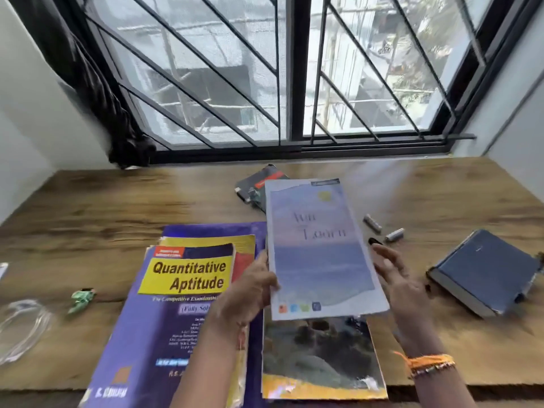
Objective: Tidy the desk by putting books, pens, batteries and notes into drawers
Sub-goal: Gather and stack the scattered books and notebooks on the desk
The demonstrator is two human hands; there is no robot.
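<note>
The left hand [255,282] pinches the left edge of a pale blue book [319,248], holding it tilted above the desk [88,219]. Just right of that book, the right hand [396,278] hangs with fingers spread and relaxed, holding nothing. Beyond its fingertips lie two batteries [382,228]; further right, a dark blue book [485,269].

Pale blue booklet [321,248] is raised, tilted, above a dark landscape-cover book [321,357]; purple "Quantitative Aptitude" book [176,304] lies flat alongside.

A big book [176,304] lies on the desk [88,219] near the middle. Just right of it lies another book [321,357]. Two batteries [382,229] lie further right. A thick book [485,269] lies far right. A cable [23,328] lies far left.
</note>
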